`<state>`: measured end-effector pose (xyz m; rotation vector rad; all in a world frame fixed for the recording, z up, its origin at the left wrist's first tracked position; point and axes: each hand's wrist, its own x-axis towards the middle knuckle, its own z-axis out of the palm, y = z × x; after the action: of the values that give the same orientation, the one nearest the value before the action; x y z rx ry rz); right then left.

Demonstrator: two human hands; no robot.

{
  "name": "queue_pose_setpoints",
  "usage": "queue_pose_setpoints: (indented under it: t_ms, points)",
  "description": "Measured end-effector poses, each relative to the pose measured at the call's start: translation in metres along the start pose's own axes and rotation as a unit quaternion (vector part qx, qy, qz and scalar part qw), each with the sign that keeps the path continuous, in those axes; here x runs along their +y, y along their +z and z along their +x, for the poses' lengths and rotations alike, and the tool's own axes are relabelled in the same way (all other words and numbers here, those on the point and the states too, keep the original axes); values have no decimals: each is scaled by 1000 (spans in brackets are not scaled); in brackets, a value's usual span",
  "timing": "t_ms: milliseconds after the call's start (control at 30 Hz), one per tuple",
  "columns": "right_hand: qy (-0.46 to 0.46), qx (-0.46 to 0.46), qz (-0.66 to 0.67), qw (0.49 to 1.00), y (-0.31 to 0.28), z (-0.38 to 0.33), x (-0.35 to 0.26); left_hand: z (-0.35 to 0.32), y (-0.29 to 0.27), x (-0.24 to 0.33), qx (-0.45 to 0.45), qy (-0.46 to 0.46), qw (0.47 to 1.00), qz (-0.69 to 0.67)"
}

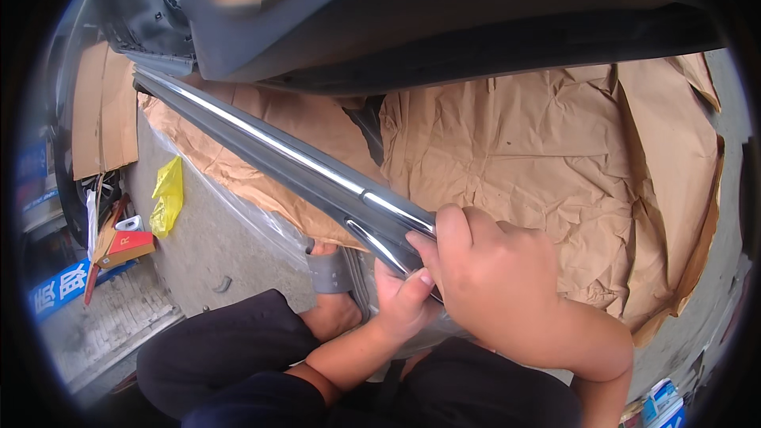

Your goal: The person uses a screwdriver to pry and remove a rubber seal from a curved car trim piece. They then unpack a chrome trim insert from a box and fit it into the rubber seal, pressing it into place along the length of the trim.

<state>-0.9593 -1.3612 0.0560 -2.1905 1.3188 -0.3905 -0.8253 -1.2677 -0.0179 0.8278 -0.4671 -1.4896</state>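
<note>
A long dark trim strip (261,150) with bright chrome edging slants from the upper left down to my hands. My left hand (404,305) grips its near end from below, thumb pressed against the side. Over the same end my right hand (499,277) is closed, fingers curled and its thumb close to the chrome. A shorter chrome piece (376,244) runs beside the main one and goes under my hands. The trim's very tip is hidden by them. Above, a large curved dark plastic panel (444,28), like a vehicle body part, spans the view near the trim's far end.
Crumpled brown paper (507,150) covers the floor under the trim. To the left are a cardboard sheet (99,123), a yellow plastic bag (166,198) and a red-and-brown box (131,247). My sandalled foot (329,273) is below the trim. A blue-and-white packet (663,404) lies at lower right.
</note>
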Motion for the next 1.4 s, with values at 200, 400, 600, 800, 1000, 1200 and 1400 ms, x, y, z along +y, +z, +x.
queue_pose_setpoints:
  t_ms: [200,400,600,800,1000,1200,1400]
  points:
    - [-35,-17,87,995,5,7,20,6,5,-1,79,-27,996,27]
    - [51,-47,270,960,-4,-23,59,8,-13,-12,54,-5,997,57]
    - [227,-125,471,843,1,-126,127,21,-46,-49,-23,-110,973,-201]
    - [328,-88,413,845,54,-206,162,49,-33,-97,-227,-276,886,-297]
    - [296,-4,376,878,64,-219,154,68,31,-109,-381,-302,825,-288]
    - [275,15,341,899,56,-201,145,73,42,-117,-411,-274,822,-284]
    - [245,35,339,908,60,-186,136,81,41,-123,-482,-247,785,-301]
